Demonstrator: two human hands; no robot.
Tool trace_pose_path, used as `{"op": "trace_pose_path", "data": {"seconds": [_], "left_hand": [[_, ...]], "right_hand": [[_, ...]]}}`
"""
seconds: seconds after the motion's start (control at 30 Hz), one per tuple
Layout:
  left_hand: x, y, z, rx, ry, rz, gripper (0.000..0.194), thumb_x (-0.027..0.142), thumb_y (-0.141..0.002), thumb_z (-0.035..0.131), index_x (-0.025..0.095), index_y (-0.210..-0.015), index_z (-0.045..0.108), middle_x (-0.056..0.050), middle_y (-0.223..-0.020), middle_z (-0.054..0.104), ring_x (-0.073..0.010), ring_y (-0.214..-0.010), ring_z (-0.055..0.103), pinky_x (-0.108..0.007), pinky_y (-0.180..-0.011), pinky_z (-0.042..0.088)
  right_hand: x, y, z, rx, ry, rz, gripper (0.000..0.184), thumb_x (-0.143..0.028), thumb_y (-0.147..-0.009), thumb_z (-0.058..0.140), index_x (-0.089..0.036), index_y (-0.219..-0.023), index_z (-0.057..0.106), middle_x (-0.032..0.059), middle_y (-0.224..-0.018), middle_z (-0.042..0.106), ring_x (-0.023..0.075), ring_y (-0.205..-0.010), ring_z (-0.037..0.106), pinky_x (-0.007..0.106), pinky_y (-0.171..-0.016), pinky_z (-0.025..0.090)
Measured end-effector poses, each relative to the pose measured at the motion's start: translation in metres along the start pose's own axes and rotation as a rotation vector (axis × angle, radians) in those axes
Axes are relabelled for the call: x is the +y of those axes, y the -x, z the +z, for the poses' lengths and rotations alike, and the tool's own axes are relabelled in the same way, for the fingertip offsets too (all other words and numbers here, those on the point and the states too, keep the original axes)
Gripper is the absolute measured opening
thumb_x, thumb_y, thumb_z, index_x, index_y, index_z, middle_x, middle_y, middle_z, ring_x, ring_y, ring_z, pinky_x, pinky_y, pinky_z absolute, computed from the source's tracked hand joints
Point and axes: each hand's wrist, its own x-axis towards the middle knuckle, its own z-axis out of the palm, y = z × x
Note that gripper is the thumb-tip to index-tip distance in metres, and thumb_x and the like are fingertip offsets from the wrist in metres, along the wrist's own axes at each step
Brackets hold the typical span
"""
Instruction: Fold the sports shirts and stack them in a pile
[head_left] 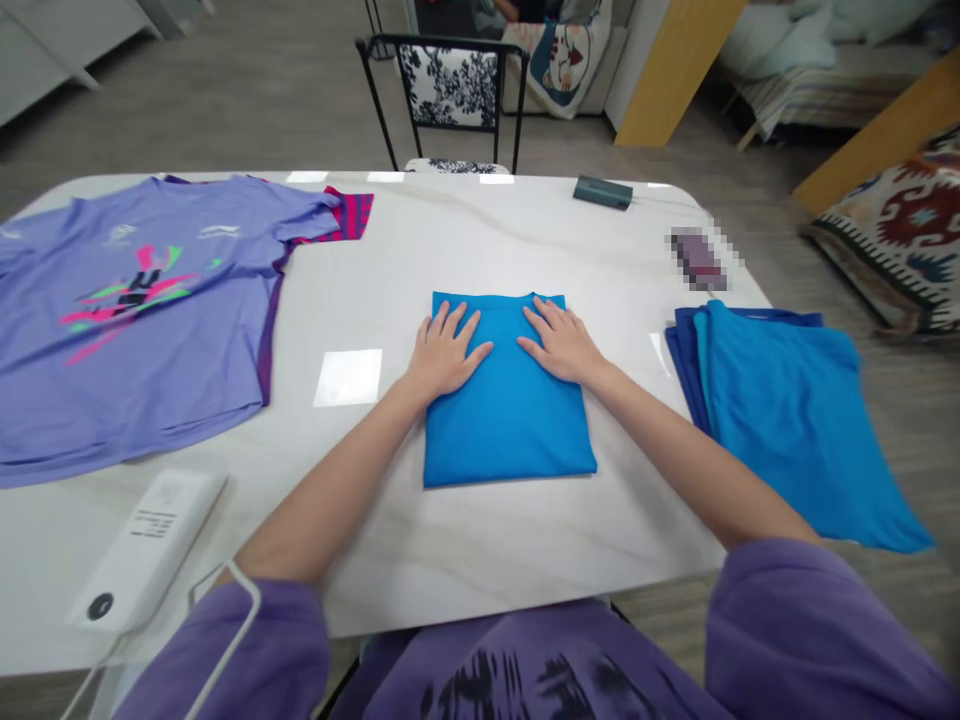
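A bright blue garment (510, 430), folded into a flat, neat rectangle, lies on the white table in front of me. My left hand (444, 352) rests on its upper left part, fingers spread and palm down. On the upper right part my right hand (559, 342) lies flat too, its fingers apart. Neither hand grips the cloth. To the left, a lavender T-shirt (150, 370) with a pink, green and black print is spread out over a darker purple and pink garment (351, 215).
Blue garments (787, 410) hang over the table's right edge. A white power bank-like device (150, 545) with a cable lies at the front left. A dark green case-like object (603, 192) sits at the back of the white table (465, 235). Beyond stands a black-framed chair (450, 95).
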Motion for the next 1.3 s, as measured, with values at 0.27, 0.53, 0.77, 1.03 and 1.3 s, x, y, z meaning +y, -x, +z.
{"op": "trace_pose_path", "data": {"seconds": [0.27, 0.53, 0.77, 1.03, 1.3], "left_hand": [[-0.039, -0.021, -0.015, 0.274, 0.043, -0.418, 0.082, 0.081, -0.101, 0.055, 0.020, -0.156, 0.061, -0.030, -0.165, 0.052, -0.0520, -0.155, 0.046, -0.072, -0.130, 0.034], [-0.033, -0.038, -0.021, 0.091, 0.235, -0.423, 0.035, 0.056, -0.093, 0.074, 0.027, -0.107, 0.064, -0.018, -0.132, 0.072, -0.0457, -0.138, 0.061, -0.069, -0.124, 0.042], [0.032, 0.004, -0.063, 0.328, 0.506, -0.152, 0.033, 0.055, -0.103, 0.062, 0.028, -0.118, 0.050, -0.006, -0.116, 0.070, -0.0228, -0.099, 0.071, -0.037, -0.086, 0.062], [0.190, 0.074, -0.143, 0.489, 0.763, 0.272, 0.059, 0.066, -0.095, 0.081, 0.041, -0.139, 0.050, 0.003, -0.102, 0.069, -0.0183, -0.085, 0.070, -0.033, -0.071, 0.062], [0.345, 0.034, -0.100, 0.326, 0.972, 0.528, 0.050, 0.058, -0.107, 0.070, 0.035, -0.145, 0.047, -0.001, -0.128, 0.068, -0.0234, -0.117, 0.078, -0.043, -0.099, 0.068]], "right_hand": [[0.034, -0.014, -0.004, 0.233, 0.005, 0.427, 0.089, -0.076, -0.098, 0.066, -0.008, -0.153, 0.057, 0.0322, -0.159, 0.052, 0.0529, -0.146, 0.052, 0.073, -0.125, 0.043], [0.021, -0.033, -0.012, 0.083, -0.255, 0.308, 0.033, -0.045, -0.098, 0.065, -0.025, -0.121, 0.055, 0.0146, -0.125, 0.070, 0.0373, -0.119, 0.068, 0.058, -0.112, 0.054], [-0.001, 0.032, -0.050, 0.394, -0.696, 0.183, 0.035, -0.054, -0.102, 0.055, -0.029, -0.121, 0.039, 0.0018, -0.107, 0.066, 0.0220, -0.093, 0.063, 0.036, -0.089, 0.055], [-0.015, 0.212, -0.170, 0.738, -0.636, 0.187, 0.058, -0.078, -0.109, 0.056, -0.031, -0.142, 0.048, 0.0055, -0.122, 0.066, 0.0272, -0.116, 0.069, 0.036, -0.087, 0.061], [0.098, 0.338, -0.290, 0.968, -0.299, 0.229, 0.072, -0.078, -0.113, 0.037, -0.022, -0.130, 0.078, 0.0033, -0.151, 0.073, 0.0358, -0.138, 0.069, 0.046, -0.100, 0.059]]}}
